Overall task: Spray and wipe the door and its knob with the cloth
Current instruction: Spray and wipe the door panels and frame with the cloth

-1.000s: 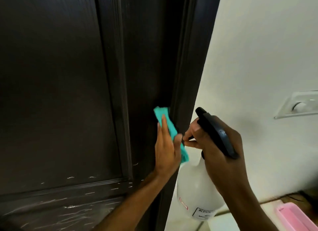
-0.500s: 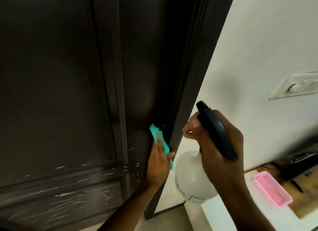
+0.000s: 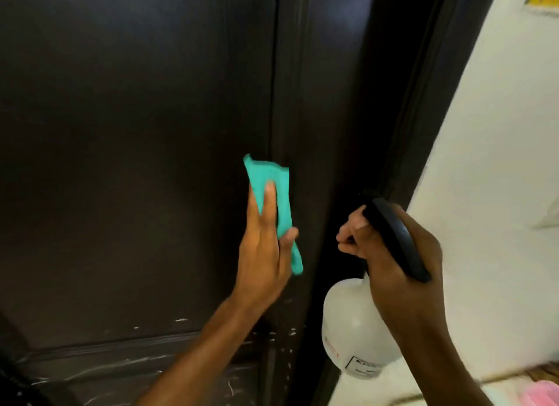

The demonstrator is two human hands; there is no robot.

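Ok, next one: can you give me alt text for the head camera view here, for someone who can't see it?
A left hand presses a folded teal cloth against a dark brown door, thumb pinching the cloth's edge. Beside it the right hand grips the black trigger head of a white spray bottle, next to a white wall. No knob is in view.

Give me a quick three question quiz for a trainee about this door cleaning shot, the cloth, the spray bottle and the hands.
1. True or false: the left hand holds the teal cloth against the dark door.
2. Which hand grips the spray bottle? A) left B) right C) neither
3. Fill in: the white scratch marks sit ______ the cloth on the door.

Key
1. True.
2. B: the right hand is curled round the black spray head.
3. Below, near the lower panel moulding.
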